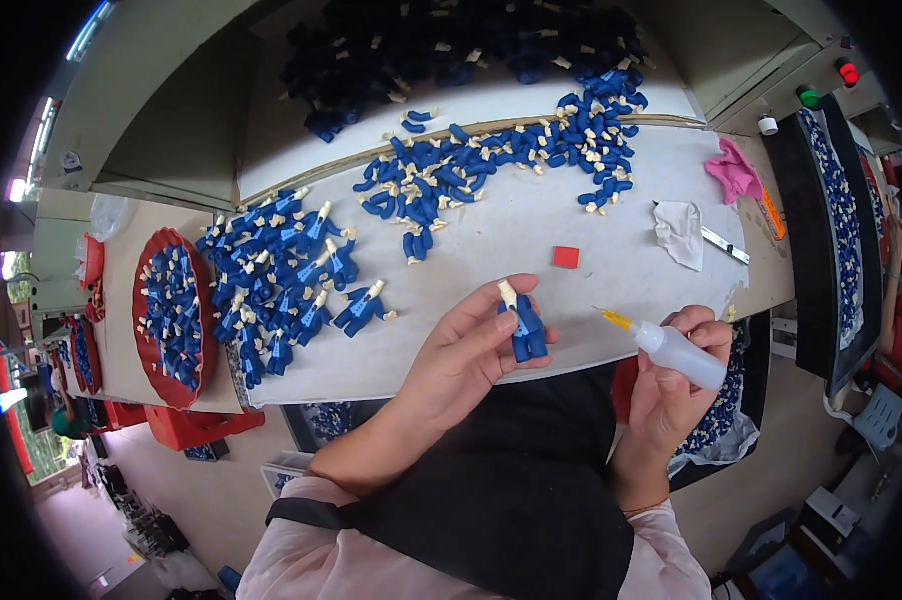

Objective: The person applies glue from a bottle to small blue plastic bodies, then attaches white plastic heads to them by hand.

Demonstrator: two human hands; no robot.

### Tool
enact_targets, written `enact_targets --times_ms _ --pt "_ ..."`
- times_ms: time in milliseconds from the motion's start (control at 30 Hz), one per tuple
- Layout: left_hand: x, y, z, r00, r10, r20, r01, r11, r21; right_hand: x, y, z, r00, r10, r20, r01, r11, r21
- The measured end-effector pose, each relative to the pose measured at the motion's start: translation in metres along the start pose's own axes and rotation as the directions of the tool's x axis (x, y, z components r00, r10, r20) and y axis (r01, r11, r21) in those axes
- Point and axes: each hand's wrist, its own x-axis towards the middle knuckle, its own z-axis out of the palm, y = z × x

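Observation:
My left hand (463, 345) pinches a small blue doll body (529, 338) upright between thumb and fingers. The body has a cream neck and a light blue front; no head shows on it. In my right hand (679, 378) is a translucent squeeze bottle (683, 358) with a yellow-based needle tip (617, 319), which points left toward the body but stays apart from it. On the white work surface beyond lies a small red block (566, 258). Loose blue doll arms (441, 175) with cream hands are heaped behind it.
Many doll bodies (271, 265) lie piled at the left, beside a red basket (207, 330) of blue parts. To the right are a white cloth (679, 235), a box cutter (726, 246), a pink cloth (734, 172) and an orange tool (774, 213). A shelf (301, 158) stands behind.

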Motion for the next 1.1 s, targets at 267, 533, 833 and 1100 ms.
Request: enact_targets --times_ms 267,533,833,1100 --pt "-0.003 -0.005 -0.007 0.992 -0.007 0.129 0.025 0.989 -0.144 -0.011 -0.003 0.018 0.878 -0.367 0.307 0.462 0.817 -0.346" --pt "-0.007 -0.003 -0.008 0.990 -0.006 0.142 0.025 0.990 -0.136 -0.020 -0.005 0.020 0.756 -0.329 0.566 0.567 0.762 -0.314" --pt "-0.009 -0.003 -0.010 0.986 0.005 0.170 0.017 0.992 -0.125 -0.024 -0.005 0.022 0.757 -0.321 0.570 0.575 0.742 -0.345" --pt "-0.007 -0.003 -0.010 0.987 -0.007 0.163 0.028 0.992 -0.126 -0.023 -0.004 0.021 0.762 -0.305 0.571 0.565 0.744 -0.356"
